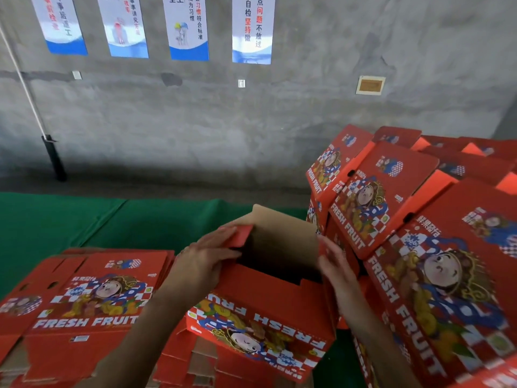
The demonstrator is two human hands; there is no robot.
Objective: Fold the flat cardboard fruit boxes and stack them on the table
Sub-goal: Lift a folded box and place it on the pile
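Red box [260, 312] between both hands

Green-clothed table [50, 219] under red boxes [436, 275]

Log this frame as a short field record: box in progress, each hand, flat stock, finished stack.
box in progress: red printed cardboard fruit box, half erected, top open, brown flap up
left hand: grips a red side flap
right hand: fingers straight against the box's right side
flat stock: flat red boxes, left
finished stack: folded boxes, right
surface: green table cover
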